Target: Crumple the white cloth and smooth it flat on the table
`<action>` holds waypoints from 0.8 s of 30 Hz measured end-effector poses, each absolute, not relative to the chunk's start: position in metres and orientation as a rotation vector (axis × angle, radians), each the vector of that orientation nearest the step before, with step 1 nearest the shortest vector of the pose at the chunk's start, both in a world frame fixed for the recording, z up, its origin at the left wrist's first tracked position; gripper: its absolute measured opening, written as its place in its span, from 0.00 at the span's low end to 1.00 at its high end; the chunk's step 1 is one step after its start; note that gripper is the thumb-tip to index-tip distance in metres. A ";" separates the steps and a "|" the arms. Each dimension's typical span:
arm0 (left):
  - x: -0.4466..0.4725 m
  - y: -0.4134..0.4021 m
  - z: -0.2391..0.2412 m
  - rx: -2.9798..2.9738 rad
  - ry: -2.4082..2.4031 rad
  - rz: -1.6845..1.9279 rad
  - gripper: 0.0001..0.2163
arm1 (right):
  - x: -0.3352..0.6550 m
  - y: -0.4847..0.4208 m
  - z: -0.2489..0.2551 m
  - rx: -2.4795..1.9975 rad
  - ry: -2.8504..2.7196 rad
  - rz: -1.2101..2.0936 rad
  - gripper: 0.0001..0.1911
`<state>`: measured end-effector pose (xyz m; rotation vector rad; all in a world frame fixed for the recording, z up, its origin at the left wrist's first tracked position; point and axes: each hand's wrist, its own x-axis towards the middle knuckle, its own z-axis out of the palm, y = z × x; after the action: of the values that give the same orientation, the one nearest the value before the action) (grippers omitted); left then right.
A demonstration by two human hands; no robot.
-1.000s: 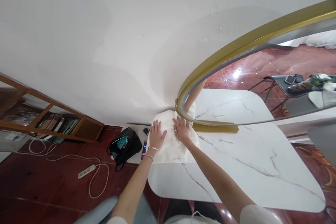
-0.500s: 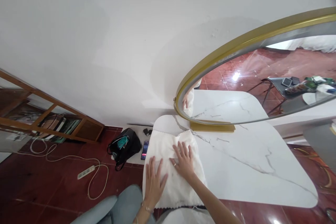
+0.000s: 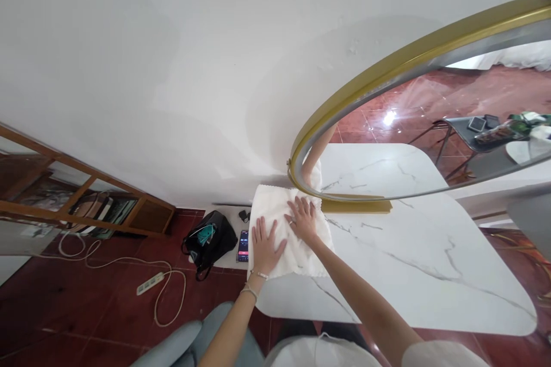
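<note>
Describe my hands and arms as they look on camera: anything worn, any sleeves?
Both hands are gloveless. The left hand has two slim, pale bracelets at its wrist; the right hand wears a thin ring. A whitish sleeve covers the right upper arm; the left sleeve is out of view.

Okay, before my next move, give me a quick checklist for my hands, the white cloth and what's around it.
1. Left hand flat on the white cloth: ok.
2. Right hand flat on the white cloth: ok.
3. White cloth free of creases: not ok, wrinkles show around the hands.
4. White cloth clear of the mirror base: cannot tell, its corner meets the base in this view.
5. Phone off the cloth: ok, it lies left of the table.
6. Tabletop beneath the cloth: cannot tell, hidden.
</note>
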<state>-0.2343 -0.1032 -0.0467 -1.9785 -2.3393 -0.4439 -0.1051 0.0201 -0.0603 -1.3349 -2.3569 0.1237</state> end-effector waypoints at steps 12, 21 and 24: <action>-0.211 -0.183 -0.039 -2.057 -2.249 -0.446 0.30 | -0.069 -0.059 -0.063 -1.228 -2.386 0.138 0.20; -0.176 -0.210 -0.042 -2.054 -2.265 -0.460 0.30 | -0.031 -0.098 -0.064 -1.229 -2.425 0.149 0.21; -0.170 -0.201 -0.042 -2.120 -2.248 -0.480 0.30 | -0.017 -0.093 -0.066 -1.288 -2.386 0.128 0.21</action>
<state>-0.1696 -0.2012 -0.0418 -2.1196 -2.2482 -0.4796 -0.0172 -0.0934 -0.0659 -1.2885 -2.3864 0.1278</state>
